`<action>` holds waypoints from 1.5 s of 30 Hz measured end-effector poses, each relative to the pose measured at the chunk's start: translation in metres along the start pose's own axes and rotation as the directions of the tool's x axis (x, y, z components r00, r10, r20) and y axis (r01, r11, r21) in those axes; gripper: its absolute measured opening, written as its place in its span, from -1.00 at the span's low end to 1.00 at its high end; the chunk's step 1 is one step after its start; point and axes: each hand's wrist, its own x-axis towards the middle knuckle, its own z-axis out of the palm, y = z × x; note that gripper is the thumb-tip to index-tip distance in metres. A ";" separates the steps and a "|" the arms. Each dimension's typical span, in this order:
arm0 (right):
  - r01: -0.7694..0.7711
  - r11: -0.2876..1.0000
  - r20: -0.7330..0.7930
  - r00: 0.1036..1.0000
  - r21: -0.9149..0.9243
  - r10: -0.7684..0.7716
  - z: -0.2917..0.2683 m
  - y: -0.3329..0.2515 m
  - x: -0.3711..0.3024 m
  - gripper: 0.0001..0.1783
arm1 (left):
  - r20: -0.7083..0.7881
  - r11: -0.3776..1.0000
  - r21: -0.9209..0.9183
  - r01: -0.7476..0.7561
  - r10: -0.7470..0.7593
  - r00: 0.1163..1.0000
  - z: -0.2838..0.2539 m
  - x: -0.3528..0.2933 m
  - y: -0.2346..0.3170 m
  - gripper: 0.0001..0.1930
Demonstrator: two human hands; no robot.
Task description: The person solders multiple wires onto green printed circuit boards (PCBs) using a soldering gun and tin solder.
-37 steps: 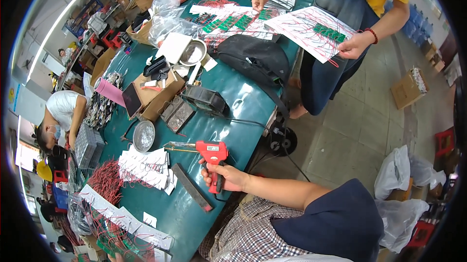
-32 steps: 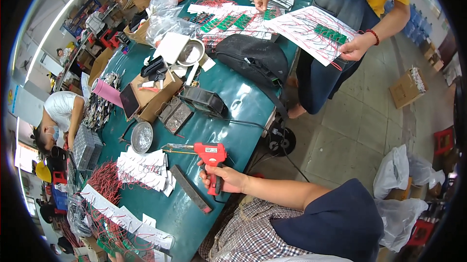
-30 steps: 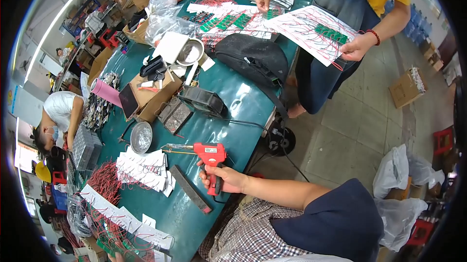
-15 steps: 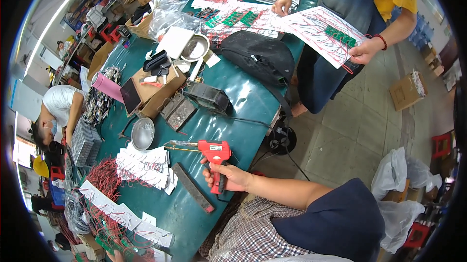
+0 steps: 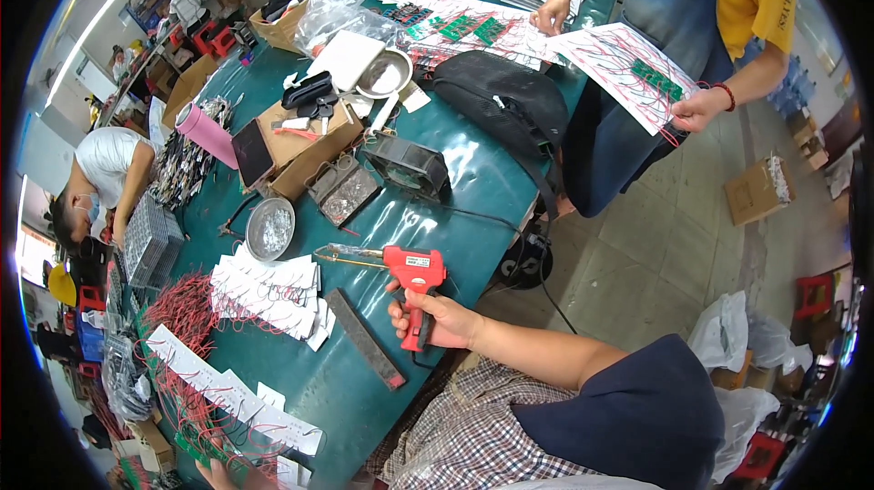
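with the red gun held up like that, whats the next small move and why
Probably lower the red soldering gun leftward toward the stack of white boards. The right hand holds its handle, the metal tip hangs above the green table, touching nothing, and those boards lie nearest.

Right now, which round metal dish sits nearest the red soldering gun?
The shallow metal dish beside the white board stack, just left of the red soldering gun tip; the other bowl lies far up-table.
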 end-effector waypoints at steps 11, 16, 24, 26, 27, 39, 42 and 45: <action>-0.004 1.000 -0.006 1.000 0.006 0.004 0.002 -0.001 0.000 -0.60 | -0.015 0.984 0.080 0.157 -0.156 0.988 -0.073 0.032 -0.026 -0.52; 0.001 1.000 -0.008 1.000 0.002 -0.001 0.001 0.000 0.001 -0.60 | -0.005 0.989 0.037 0.145 -0.145 0.989 -0.076 0.029 -0.030 -0.54; 0.004 1.000 -0.013 1.000 -0.014 -0.004 0.003 0.000 0.000 -0.60 | -0.002 0.991 0.005 0.136 -0.136 0.991 -0.083 0.026 -0.030 -0.52; 0.003 1.000 -0.018 1.000 -0.019 -0.004 0.004 0.000 0.000 -0.60 | -0.006 0.975 -0.029 0.221 -0.221 0.975 -0.088 0.029 -0.031 -0.51; 0.004 1.000 -0.016 1.000 -0.019 -0.004 0.003 0.000 0.000 -0.60 | -0.006 0.975 -0.030 0.221 -0.221 0.975 -0.089 0.029 -0.031 -0.51; -0.006 1.000 -0.009 1.000 -0.027 0.005 0.001 0.000 0.001 -0.60 | -0.033 0.999 -0.024 0.035 -0.036 0.999 -0.060 0.001 -0.018 -0.52; -0.015 0.999 -0.006 1.000 -0.033 0.015 0.000 0.000 0.002 -0.60 | -0.037 0.999 -0.028 0.035 -0.036 0.999 -0.058 -0.001 -0.013 -0.54; -0.020 0.999 -0.001 1.000 -0.034 0.020 0.000 0.001 0.002 -0.60 | -0.002 0.999 -0.029 0.024 -0.024 1.000 -0.056 -0.007 -0.009 -0.54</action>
